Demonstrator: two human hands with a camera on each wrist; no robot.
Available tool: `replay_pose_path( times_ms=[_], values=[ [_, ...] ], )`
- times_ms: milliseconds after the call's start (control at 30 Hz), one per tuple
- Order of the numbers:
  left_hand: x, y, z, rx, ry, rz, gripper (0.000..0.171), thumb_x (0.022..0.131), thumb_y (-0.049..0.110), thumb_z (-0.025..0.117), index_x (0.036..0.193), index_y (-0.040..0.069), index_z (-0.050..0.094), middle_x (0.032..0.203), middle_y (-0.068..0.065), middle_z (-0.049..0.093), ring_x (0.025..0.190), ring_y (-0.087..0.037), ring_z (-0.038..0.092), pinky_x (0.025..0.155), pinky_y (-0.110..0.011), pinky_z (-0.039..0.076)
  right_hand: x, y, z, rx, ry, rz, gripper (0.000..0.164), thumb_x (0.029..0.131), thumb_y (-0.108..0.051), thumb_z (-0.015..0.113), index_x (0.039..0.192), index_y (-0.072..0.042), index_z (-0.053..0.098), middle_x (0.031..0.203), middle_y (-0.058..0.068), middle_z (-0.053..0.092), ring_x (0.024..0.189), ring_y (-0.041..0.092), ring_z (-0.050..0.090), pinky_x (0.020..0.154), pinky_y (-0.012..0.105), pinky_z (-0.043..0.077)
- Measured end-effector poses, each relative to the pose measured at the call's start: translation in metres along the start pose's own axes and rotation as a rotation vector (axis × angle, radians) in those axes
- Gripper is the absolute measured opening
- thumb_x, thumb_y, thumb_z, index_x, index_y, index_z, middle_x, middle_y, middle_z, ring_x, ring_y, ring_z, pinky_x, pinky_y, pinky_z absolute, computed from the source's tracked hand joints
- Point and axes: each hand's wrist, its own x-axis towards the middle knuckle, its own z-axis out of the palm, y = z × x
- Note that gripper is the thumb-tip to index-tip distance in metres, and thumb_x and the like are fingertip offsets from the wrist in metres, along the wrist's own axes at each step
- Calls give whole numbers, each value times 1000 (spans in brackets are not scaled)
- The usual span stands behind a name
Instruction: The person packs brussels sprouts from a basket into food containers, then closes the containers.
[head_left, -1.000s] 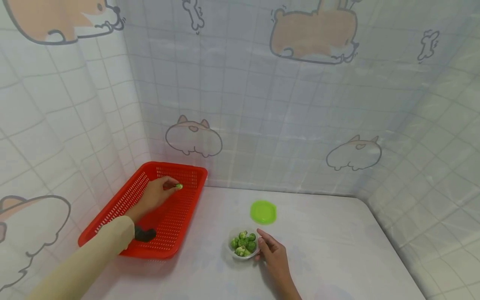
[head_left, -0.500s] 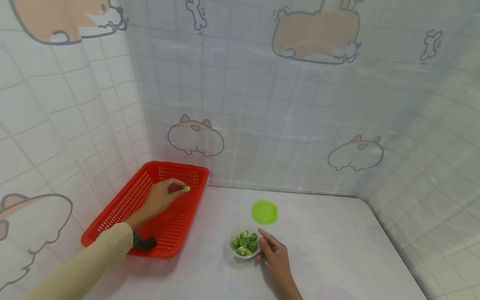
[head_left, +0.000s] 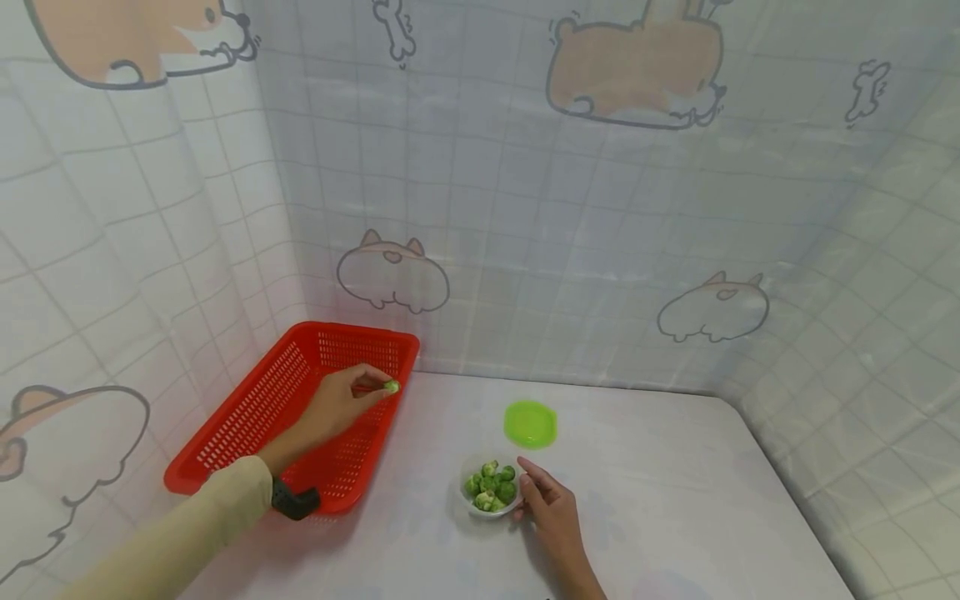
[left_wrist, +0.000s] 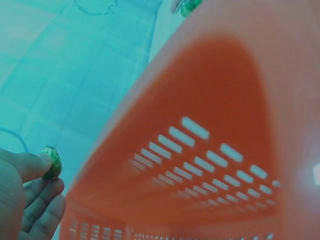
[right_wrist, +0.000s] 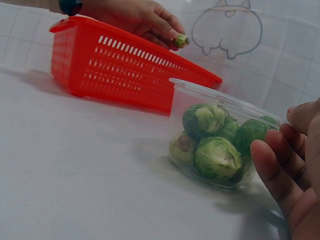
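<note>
My left hand pinches a Brussels sprout between thumb and fingertips, above the right rim of the red plastic basket. In the left wrist view the small green sprout shows at the fingertips, with the basket wall beside it. My right hand holds the right side of a clear plastic container at its rim. Several Brussels sprouts lie inside that container, which stands upright on the table. The right wrist view shows thumb and fingers at the container's edge.
Behind the container a bright green lid lies flat on the white table. Patterned sheeting closes off the back and both sides. A dark band sits on the left wrist, over the basket's near edge.
My left hand has moved rightward with the Brussels sprout, from over the basket's interior to its right rim. The right hand and container stay in place.
</note>
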Motion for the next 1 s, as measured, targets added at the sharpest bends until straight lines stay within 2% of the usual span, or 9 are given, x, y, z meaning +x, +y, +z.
replay_pose_path(
  times_ms=[133, 367, 700, 1000],
  values=[
    [-3, 9, 7, -29, -40, 1, 21, 92, 27, 76, 112, 27, 70, 107, 9, 73, 103, -16, 69, 90, -39, 58, 0, 0, 0, 0, -6, -12, 48, 102, -32, 60, 142, -6, 57, 95, 18, 65, 67, 18, 66, 67, 30, 59],
    [-10, 25, 18, -76, -100, 8, 21, 90, 34, 76, 110, 29, 71, 104, 13, 73, 102, -10, 68, 92, -36, 57, 0, -3, 0, 9, -7, 0, 45, 102, -31, 61, 141, -8, 58, 96, 18, 66, 66, 17, 66, 67, 30, 59],
    [-15, 42, 36, -145, -159, 36, 18, 90, 23, 78, 107, 26, 72, 102, 11, 73, 97, -11, 70, 89, -30, 58, 0, -2, 0, -6, -2, -24, 48, 102, -32, 61, 141, -6, 57, 94, 19, 66, 66, 18, 67, 67, 30, 59],
    [-19, 54, 51, -173, -231, 72, 17, 91, 20, 77, 107, 24, 72, 103, 11, 73, 97, -9, 70, 88, -26, 57, 1, -1, 0, -6, 5, -14, 47, 100, -35, 63, 140, -8, 60, 94, 19, 66, 66, 17, 66, 66, 29, 59]
  ],
)
